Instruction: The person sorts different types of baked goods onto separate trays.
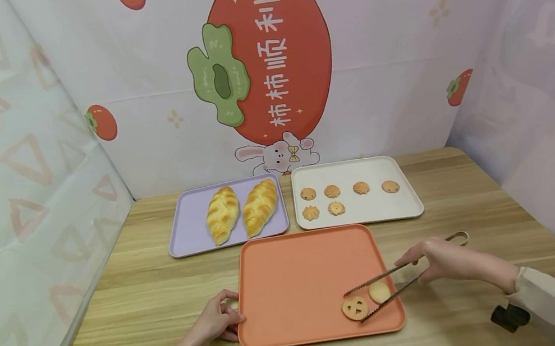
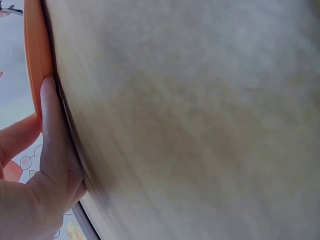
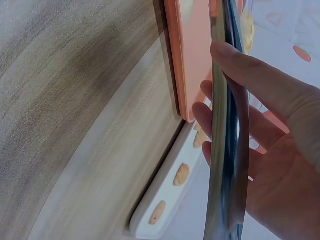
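My right hand (image 1: pixel 441 260) holds metal tongs (image 1: pixel 411 282), thumb on one arm and fingers on the other in the right wrist view. The tongs' arms are spread over the right front corner of the orange tray (image 1: pixel 304 283). A pretzel-shaped cookie (image 1: pixel 355 308) lies between their toothed tips, and a round plain cookie (image 1: pixel 379 292) sits farther back between the arms. At the tray's left edge my left hand (image 1: pixel 216 317) grips the rim (image 2: pixel 39 60), with thumb and finger against it; its other fingers are curled underneath, partly hidden.
Behind the orange tray stand a purple tray (image 1: pixel 189 227) with two braided breads (image 1: pixel 223 215) and a white tray (image 1: pixel 372 208) with several cookies (image 1: pixel 336 208). All rest on a wooden table (image 1: pixel 156 276) with printed cloth walls (image 1: pixel 376 100) at the back and sides.
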Demonstrator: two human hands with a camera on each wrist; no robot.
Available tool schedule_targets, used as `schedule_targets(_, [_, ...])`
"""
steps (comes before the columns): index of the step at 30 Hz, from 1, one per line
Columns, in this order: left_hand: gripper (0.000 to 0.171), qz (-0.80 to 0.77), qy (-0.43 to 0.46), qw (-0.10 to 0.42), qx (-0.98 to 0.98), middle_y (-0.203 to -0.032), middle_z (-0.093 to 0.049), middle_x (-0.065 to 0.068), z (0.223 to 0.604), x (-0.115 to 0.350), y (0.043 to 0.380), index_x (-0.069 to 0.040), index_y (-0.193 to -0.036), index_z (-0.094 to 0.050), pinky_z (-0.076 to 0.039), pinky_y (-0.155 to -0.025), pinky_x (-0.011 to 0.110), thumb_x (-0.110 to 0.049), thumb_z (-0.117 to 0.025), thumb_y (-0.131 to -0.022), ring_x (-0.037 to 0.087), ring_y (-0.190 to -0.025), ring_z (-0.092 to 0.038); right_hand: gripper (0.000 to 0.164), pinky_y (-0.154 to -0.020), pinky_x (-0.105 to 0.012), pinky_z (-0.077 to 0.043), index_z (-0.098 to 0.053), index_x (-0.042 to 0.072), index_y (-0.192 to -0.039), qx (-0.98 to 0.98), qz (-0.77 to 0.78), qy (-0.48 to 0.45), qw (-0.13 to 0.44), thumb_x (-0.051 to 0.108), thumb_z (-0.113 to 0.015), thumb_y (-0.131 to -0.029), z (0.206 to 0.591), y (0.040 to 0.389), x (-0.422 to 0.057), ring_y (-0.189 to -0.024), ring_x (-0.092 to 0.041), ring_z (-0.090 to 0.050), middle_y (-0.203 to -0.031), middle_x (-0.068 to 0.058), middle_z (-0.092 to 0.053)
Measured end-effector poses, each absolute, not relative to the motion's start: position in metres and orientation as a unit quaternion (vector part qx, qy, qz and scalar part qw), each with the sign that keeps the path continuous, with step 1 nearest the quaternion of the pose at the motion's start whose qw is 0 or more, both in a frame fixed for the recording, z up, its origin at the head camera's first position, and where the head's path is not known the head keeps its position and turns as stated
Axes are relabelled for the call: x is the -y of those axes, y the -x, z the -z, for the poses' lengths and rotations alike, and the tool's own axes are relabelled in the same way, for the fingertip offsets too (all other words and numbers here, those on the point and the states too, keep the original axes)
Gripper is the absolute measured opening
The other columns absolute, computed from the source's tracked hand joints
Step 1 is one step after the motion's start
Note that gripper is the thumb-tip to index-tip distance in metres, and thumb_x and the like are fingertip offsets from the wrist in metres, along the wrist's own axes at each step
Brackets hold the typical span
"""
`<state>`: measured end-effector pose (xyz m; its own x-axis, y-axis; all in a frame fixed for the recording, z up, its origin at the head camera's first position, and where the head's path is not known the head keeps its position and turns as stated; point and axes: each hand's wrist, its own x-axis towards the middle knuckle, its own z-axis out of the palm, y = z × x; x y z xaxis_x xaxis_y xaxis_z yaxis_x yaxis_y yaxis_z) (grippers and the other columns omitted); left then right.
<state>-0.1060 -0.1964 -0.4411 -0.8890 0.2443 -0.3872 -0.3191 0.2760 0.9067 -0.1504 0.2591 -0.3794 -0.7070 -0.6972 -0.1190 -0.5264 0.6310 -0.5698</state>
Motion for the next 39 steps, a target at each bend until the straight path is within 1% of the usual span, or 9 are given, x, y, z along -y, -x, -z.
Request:
schedule_targets(6, [0.045,-0.599,0.027,0.234,-0.765,-0.068,-0.054,0.006,0.441,0.1963,0.1057,0.01,-0.114,-0.035,-0.052,-0.046,0.031,0.006,-0.058,-0.076,0.014,-0.053,-0.057,0.037,-0.066,-0.031,-0.052,-0.065,0.007,-0.103,-0.886,0.247,0.362,0.153,0.009,-0.073,-0.066,0.3804,0.15,-0.2574,-0.084,-0.023,-0.06,-0.1,-0.01,-0.064])
schedule_targets(9, [0.045,-0.6,0.027,0.234,-0.765,-0.068,-0.054,0.006,0.4416,0.1963,0.1059,0.01,-0.114,-0.035,-0.052,-0.046,0.03,0.006,-0.058,-0.076,0.013,-0.052,-0.057,0.037,-0.066,-0.033,-0.052,-0.065,0.006,-0.102,-0.887,0.237,0.369,0.142,0.007,-0.073,-0.066,0.3803,0.15,-0.257,-0.084,-0.023,-0.06,-0.098,-0.011,-0.064])
schedule_targets(14, [0.045,-0.6,0.029,0.235,-0.764,-0.069,-0.054,0.007,0.4424,0.1963,0.1061,0.01,-0.115,-0.035,-0.052,-0.046,0.031,0.005,-0.058,-0.077,0.014,-0.052,-0.057,0.034,-0.066,-0.032,-0.053,-0.066,0.006,-0.099,-0.889,0.211,0.393,0.105,0.006,-0.073,-0.066,0.3819,0.1498,-0.2569,-0.083,-0.022,-0.061,-0.095,-0.012,-0.065])
schedule_targets(16, [0.045,-0.599,0.03,0.235,-0.765,-0.068,-0.054,0.006,0.4421,0.1963,0.106,0.01,-0.115,-0.035,-0.052,-0.046,0.031,0.005,-0.058,-0.077,0.014,-0.052,-0.057,0.033,-0.066,-0.032,-0.053,-0.067,0.006,-0.098,-0.888,0.201,0.405,0.085,0.008,-0.073,-0.066,0.3827,0.1495,-0.2569,-0.082,-0.022,-0.062,-0.093,-0.011,-0.065])
schedule_targets(20, [0.045,-0.597,0.033,0.234,-0.767,-0.068,-0.054,0.006,0.4406,0.1961,0.1061,0.009,-0.115,-0.035,-0.052,-0.046,0.031,0.005,-0.058,-0.077,0.014,-0.053,-0.057,0.032,-0.066,-0.032,-0.053,-0.067,0.007,-0.098,-0.885,0.192,0.419,0.065,0.011,-0.073,-0.066,0.3846,0.1495,-0.2574,-0.082,-0.022,-0.062,-0.093,-0.01,-0.066])
schedule_targets(26, [0.044,-0.595,0.034,0.234,-0.769,-0.069,-0.054,0.006,0.44,0.1959,0.1058,0.009,-0.115,-0.036,-0.052,-0.046,0.031,0.004,-0.058,-0.077,0.014,-0.053,-0.057,0.032,-0.066,-0.032,-0.052,-0.066,0.005,-0.098,-0.881,0.197,0.426,0.061,0.01,-0.073,-0.067,0.3871,0.1504,-0.2592,-0.083,-0.022,-0.062,-0.093,-0.009,-0.066])
schedule_targets(35, [0.044,-0.596,0.029,0.233,-0.768,-0.069,-0.054,0.006,0.4406,0.1964,0.1055,0.009,-0.115,-0.036,-0.052,-0.047,0.031,0.005,-0.058,-0.077,0.014,-0.054,-0.057,0.032,-0.064,-0.03,-0.053,-0.065,0.001,-0.099,-0.877,0.222,0.42,0.075,0.011,-0.071,-0.07,0.3882,0.15,-0.2594,-0.081,-0.021,-0.062,-0.094,-0.012,-0.065])
schedule_targets(39, [0.044,-0.595,0.028,0.236,-0.768,-0.069,-0.054,0.006,0.4402,0.1966,0.1054,0.009,-0.115,-0.035,-0.052,-0.047,0.031,0.004,-0.058,-0.078,0.014,-0.054,-0.058,0.032,-0.065,-0.03,-0.053,-0.065,0.0,-0.099,-0.878,0.228,0.415,0.065,0.011,-0.071,-0.07,0.3877,0.1491,-0.2598,-0.083,-0.021,-0.062,-0.094,-0.011,-0.066])
